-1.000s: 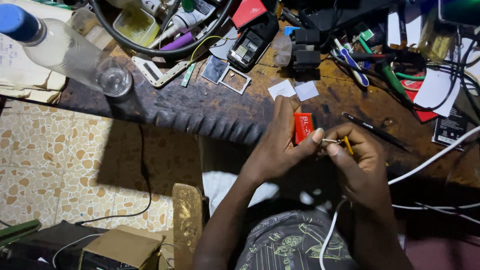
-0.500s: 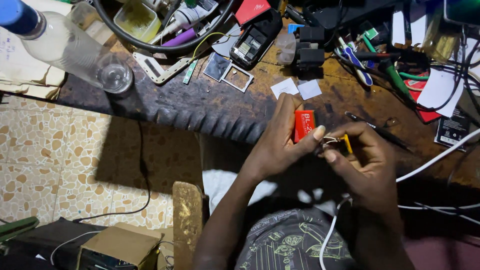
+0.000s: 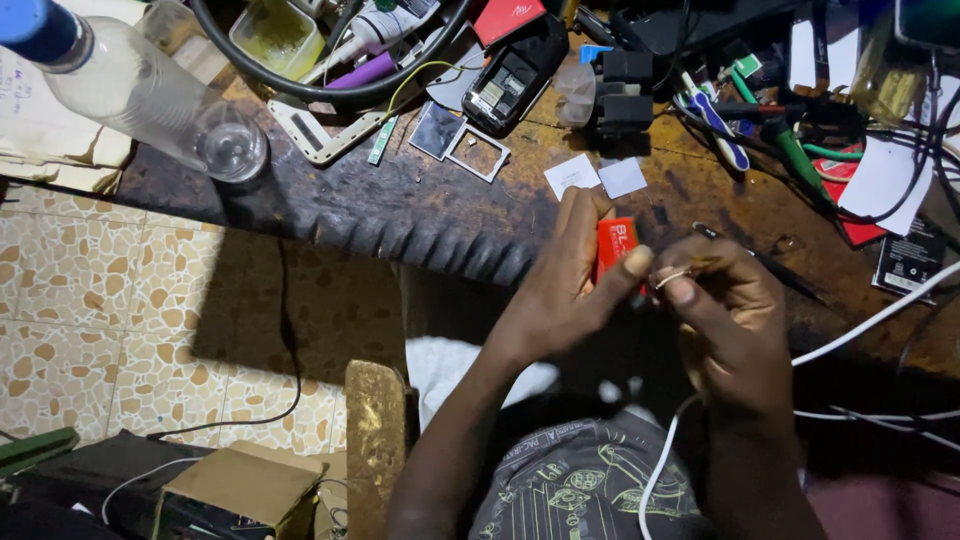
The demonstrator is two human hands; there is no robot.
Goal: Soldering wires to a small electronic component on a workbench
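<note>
My left hand (image 3: pixel 563 290) grips a small flat red battery (image 3: pixel 613 246), thumb pressed on its right edge, just in front of the worn wooden bench (image 3: pixel 420 215). My right hand (image 3: pixel 728 315) is right beside it, fingertips pinched on a thin pale wire (image 3: pixel 672 277) at the battery's edge. A white cable (image 3: pixel 860 325) runs from the right toward my right hand and down past my wrist. Both hands hover over my lap, at the bench's front edge.
On the bench lie an open phone (image 3: pixel 510 75), small frames and chips (image 3: pixel 470 150), two white paper squares (image 3: pixel 597 177), pens and tools (image 3: pixel 760 130), a black cable loop (image 3: pixel 330 85) and a clear bottle (image 3: pixel 140 95). A cardboard box (image 3: pixel 245 490) sits on the tiled floor.
My hands stayed together at the bench edge. The yellow-tipped piece seen in my right fingers earlier is now hidden, and my left thumb has moved onto the battery's edge.
</note>
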